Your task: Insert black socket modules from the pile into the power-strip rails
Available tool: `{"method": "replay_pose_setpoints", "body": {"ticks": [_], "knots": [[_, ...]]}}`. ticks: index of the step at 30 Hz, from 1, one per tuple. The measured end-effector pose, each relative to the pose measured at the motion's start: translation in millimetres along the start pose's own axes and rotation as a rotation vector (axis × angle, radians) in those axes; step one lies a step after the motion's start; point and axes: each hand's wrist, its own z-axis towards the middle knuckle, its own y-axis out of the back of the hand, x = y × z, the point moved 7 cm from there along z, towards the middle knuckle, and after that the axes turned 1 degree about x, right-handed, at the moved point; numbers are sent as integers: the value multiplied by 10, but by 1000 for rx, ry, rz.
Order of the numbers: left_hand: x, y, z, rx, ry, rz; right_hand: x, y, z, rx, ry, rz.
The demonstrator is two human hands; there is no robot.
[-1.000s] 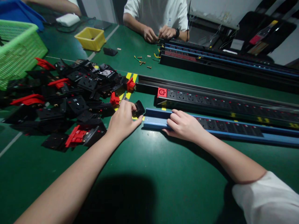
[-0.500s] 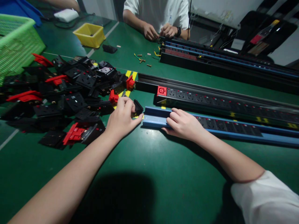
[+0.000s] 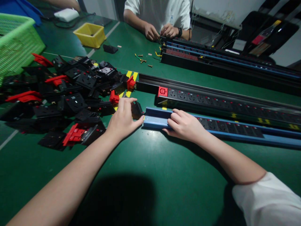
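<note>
My left hand [image 3: 123,119] is at the left end of a blue channel [image 3: 155,121], its fingers round a black socket module [image 3: 136,110] tilted beside the channel's open end. My right hand [image 3: 185,125] grips the channel a little further along, fingers over its walls. To the right of that hand, a row of black sockets [image 3: 222,126] sits inside the blue channel. Behind it lies a black channel [image 3: 199,102] with a red socket [image 3: 163,91] at the head of its black ones. A heap of black and red modules [image 3: 72,103] spreads at the left.
A green basket [image 3: 21,47] stands at the far left, a yellow bin [image 3: 90,34] at the back. Screws [image 3: 143,61] lie mid-table. Across the table, a person's hands [image 3: 160,31] work near more long channels [image 3: 211,67].
The black module in my left hand has turned and shows more of its face. My left index finger has stretched slightly over it. My right hand has stayed in place.
</note>
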Motion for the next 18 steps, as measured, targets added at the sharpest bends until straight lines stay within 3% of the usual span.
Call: {"method": "replay_pose_setpoints", "body": {"ticks": [18], "knots": [[53,-63,-25,-3,-22,78,2,14,9,-3,12,-18]]}}
